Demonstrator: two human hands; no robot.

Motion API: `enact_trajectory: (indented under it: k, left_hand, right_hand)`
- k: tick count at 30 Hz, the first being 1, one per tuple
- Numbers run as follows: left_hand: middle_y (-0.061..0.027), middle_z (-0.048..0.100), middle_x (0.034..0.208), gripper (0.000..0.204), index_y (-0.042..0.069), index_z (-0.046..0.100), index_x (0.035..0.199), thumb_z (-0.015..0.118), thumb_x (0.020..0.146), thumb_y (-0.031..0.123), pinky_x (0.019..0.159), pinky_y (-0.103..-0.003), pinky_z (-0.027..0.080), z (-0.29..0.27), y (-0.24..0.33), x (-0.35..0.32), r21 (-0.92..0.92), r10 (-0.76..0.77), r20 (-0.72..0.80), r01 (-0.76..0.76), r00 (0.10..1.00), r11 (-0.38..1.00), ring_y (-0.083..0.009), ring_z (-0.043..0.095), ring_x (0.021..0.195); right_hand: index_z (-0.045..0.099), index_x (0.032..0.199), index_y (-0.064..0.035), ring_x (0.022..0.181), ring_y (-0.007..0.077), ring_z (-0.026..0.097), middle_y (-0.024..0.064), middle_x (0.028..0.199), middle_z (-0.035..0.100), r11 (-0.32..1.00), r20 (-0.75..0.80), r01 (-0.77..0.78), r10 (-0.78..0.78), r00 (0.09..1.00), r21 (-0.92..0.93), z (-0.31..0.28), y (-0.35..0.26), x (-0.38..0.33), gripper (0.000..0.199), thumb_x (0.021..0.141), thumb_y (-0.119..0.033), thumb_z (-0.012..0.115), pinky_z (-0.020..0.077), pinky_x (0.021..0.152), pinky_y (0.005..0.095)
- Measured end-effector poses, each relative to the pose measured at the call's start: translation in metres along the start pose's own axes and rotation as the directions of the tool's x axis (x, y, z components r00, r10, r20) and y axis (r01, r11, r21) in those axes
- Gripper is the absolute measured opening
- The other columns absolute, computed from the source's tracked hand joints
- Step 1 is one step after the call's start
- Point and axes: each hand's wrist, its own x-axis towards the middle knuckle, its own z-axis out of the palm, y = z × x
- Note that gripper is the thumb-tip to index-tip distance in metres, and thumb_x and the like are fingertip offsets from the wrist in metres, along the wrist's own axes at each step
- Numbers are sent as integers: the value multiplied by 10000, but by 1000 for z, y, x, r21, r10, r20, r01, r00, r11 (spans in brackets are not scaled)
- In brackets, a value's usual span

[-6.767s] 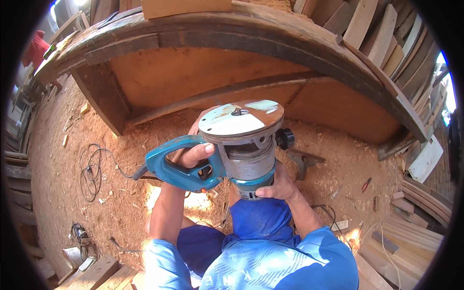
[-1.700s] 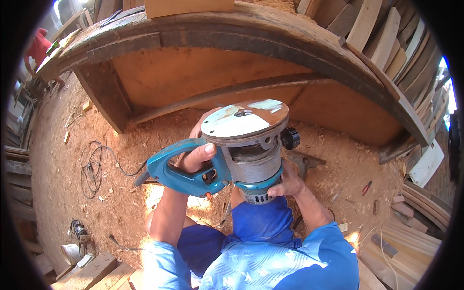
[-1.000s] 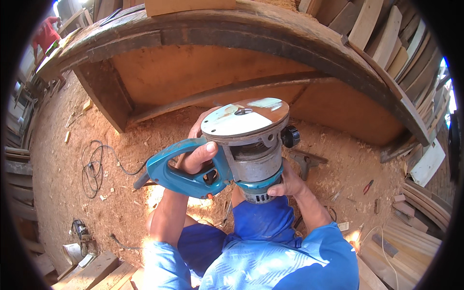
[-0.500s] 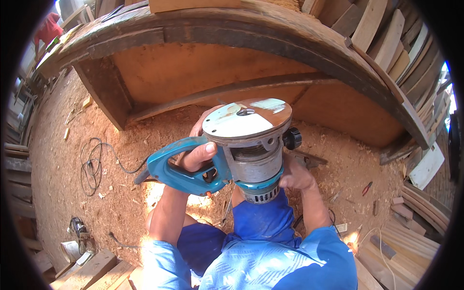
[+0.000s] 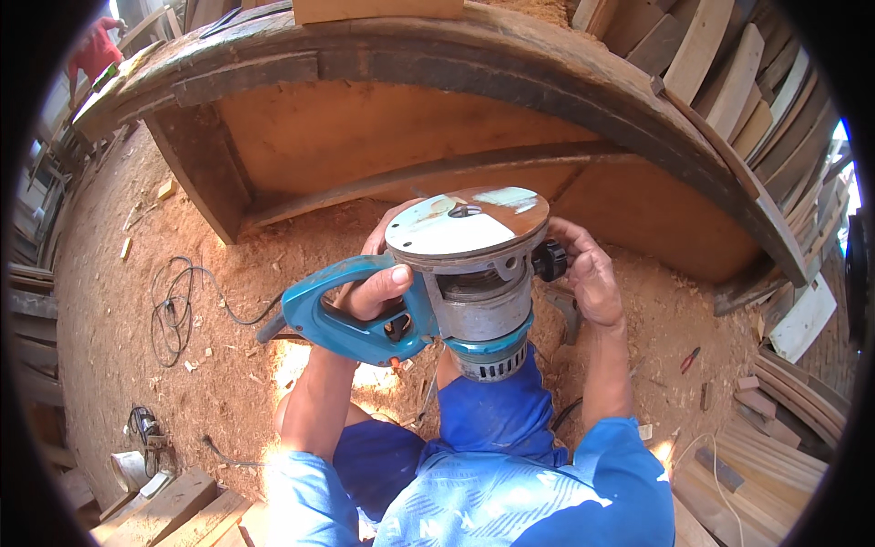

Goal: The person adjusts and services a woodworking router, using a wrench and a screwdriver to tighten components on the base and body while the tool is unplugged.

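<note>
- The wood router [image 5: 483, 314] was upside down, held up over the person's lap, between the two hands.
- Its round base plate [image 5: 447, 235] faced up, flat and smooth, with white and worn brown patches, small holes and a bigger hole in the middle.
- Its body was dull gray metal, with a teal band and a slotted end below.
- The left hand [image 5: 374, 290] was closed around the teal loop handle [image 5: 351, 345], thumb on top.
- The right hand [image 5: 592, 278] was half open, fingers bent beside the ridged black knob [image 5: 550, 261]; how tightly it held on, I could not tell.
- The blue shirt [image 5: 492, 501] had pale letters and stripes printed across it, above blue shorts [image 5: 497, 410].
- A long, rough wooden bench [image 5: 547, 73] stood just past the router.
- A thin black cord [image 5: 173, 314] lay looped on the crumbly, sawdust-covered floor [image 5: 228, 383].
- Red-handled pliers [image 5: 690, 360] lay to the right.
</note>
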Motion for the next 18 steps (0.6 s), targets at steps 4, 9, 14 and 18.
enact_trajectory:
  k: [4, 9, 14, 18]
  left_hand:
    - [-218, 505, 1461, 1022, -21, 403, 1487, 774, 703, 520, 1177, -469, 362, 2, 3, -1, -8, -3, -19, 3, 1000, 1000, -322, 485, 1379]
    - [-217, 505, 1461, 1031, -25, 404, 1484, 782, 697, 523, 1174, -468, 368, 5, 5, 0, -16, 1, -11, -1, 1000, 1000, -324, 491, 1374]
    - [-222, 483, 1463, 981, -31, 365, 1495, 761, 743, 459, 1180, -479, 316, 0, 2, 0, -7, 14, 32, -14, 999, 1000, -325, 447, 1393]
    - [-219, 488, 1459, 971, -31, 370, 1493, 760, 751, 460, 1180, -474, 318, 1, 3, -1, -41, 18, 49, -16, 999, 999, -324, 452, 1389]
  right_hand:
    - [608, 1273, 44, 874, 90, 609, 34, 1014, 678, 992, -13, 112, -113, 994, -64, -1, -5, -1, 661, 1003, -559, 578, 498, 753, 233]
    - [538, 1376, 40, 1061, 129, 619, 70, 1185, 656, 974, 131, -213, 222, 966, -75, -29, -7, 2, 693, 974, -513, 652, 507, 914, 277]
    - [571, 1354, 17, 949, 109, 635, 47, 1119, 680, 996, 69, 82, -83, 994, 27, 1, -13, -3, 709, 907, -505, 744, 514, 785, 240]
    - [534, 1393, 11, 950, 107, 608, 39, 1118, 658, 999, 134, -27, 31, 991, -37, -13, -11, -4, 723, 922, -502, 729, 504, 806, 255]
